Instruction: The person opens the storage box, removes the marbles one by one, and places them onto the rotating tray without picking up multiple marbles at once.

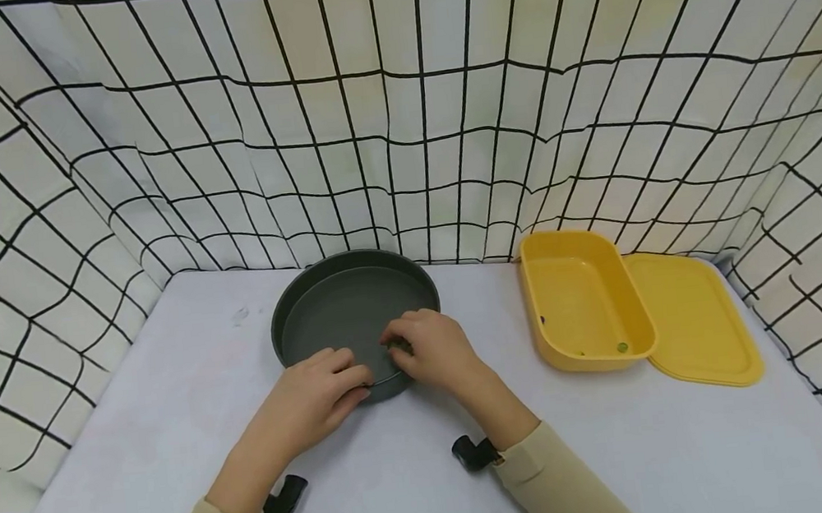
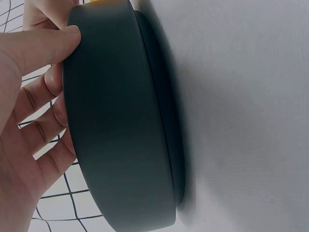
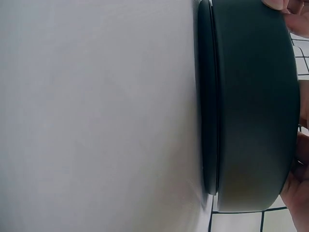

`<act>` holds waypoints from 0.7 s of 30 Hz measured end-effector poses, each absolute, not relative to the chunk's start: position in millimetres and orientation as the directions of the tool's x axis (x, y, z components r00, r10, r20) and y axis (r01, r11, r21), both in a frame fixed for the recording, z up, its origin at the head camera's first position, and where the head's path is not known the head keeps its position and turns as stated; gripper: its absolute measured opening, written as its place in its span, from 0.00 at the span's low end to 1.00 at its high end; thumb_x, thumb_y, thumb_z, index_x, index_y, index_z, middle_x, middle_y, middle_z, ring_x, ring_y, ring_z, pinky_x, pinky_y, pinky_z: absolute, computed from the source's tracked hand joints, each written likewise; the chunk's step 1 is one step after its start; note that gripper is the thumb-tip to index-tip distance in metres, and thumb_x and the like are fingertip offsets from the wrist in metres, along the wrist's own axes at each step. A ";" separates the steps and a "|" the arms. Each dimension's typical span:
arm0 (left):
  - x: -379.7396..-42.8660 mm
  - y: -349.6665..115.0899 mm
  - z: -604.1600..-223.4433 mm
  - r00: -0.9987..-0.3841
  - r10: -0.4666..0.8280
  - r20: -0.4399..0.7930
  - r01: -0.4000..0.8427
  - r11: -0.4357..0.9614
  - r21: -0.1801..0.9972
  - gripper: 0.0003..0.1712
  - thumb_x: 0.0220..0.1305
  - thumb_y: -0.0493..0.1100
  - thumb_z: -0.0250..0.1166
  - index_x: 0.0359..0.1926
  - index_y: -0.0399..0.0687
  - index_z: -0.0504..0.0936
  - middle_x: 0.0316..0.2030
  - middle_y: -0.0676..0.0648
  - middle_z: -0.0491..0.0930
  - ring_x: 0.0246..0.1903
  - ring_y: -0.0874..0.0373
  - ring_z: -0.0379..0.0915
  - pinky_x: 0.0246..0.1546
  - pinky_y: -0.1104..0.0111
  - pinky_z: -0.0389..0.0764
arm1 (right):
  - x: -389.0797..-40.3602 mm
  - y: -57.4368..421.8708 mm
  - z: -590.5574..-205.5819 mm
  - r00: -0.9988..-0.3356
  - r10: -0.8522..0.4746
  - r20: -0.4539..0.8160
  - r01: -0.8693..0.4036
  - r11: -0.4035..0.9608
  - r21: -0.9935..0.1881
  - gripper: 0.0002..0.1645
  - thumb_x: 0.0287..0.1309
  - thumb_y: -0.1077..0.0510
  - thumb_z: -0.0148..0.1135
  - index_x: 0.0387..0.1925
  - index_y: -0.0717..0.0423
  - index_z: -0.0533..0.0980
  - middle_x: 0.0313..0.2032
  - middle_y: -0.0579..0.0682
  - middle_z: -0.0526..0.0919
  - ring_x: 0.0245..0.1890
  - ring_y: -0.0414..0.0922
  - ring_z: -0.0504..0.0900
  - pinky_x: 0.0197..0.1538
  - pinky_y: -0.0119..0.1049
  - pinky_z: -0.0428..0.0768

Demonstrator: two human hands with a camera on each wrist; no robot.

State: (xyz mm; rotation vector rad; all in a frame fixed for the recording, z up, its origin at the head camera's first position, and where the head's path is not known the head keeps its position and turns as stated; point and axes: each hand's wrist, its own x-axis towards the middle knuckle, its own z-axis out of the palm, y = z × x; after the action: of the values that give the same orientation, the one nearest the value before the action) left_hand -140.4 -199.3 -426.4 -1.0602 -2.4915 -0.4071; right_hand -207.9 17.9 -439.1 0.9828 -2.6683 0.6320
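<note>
A dark grey round pan (image 1: 352, 303) with a raised wall rests on the white table. My left hand (image 1: 320, 393) grips its near rim; in the left wrist view the thumb (image 2: 63, 43) lies on the outer wall and the other fingers reach inside. Over the pan's right side, my right hand (image 1: 435, 349) has curled fingers and pinches a small dark green piece (image 1: 400, 345), mostly hidden by the fingers. The right wrist view shows only part of that hand (image 3: 298, 181) behind the pan wall (image 3: 256, 106).
To the right stands a yellow rectangular container (image 1: 582, 298) with a small green piece (image 1: 622, 347) and a few tiny specks inside. Its yellow lid (image 1: 699, 319) lies flat beside it, on the right. White walls with black netting (image 1: 397, 109) enclose the table's back and sides.
</note>
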 end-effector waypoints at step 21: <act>-141.3 -201.7 -428.0 -0.642 0.618 0.454 0.728 0.677 0.107 0.08 0.57 0.43 0.74 0.37 0.58 0.84 0.30 0.60 0.70 0.28 0.65 0.63 0.27 0.71 0.71 | -206.8 11.5 -429.9 -0.807 -0.559 0.190 -0.590 0.753 -0.292 0.08 0.60 0.52 0.68 0.41 0.40 0.86 0.38 0.38 0.87 0.39 0.40 0.82 0.39 0.36 0.80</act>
State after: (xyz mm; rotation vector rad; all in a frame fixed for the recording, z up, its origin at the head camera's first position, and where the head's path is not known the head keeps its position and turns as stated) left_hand -141.3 -201.7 -428.0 -1.0545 -2.5096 -0.3968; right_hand -206.8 11.5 -429.9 0.9383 -2.8556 0.5218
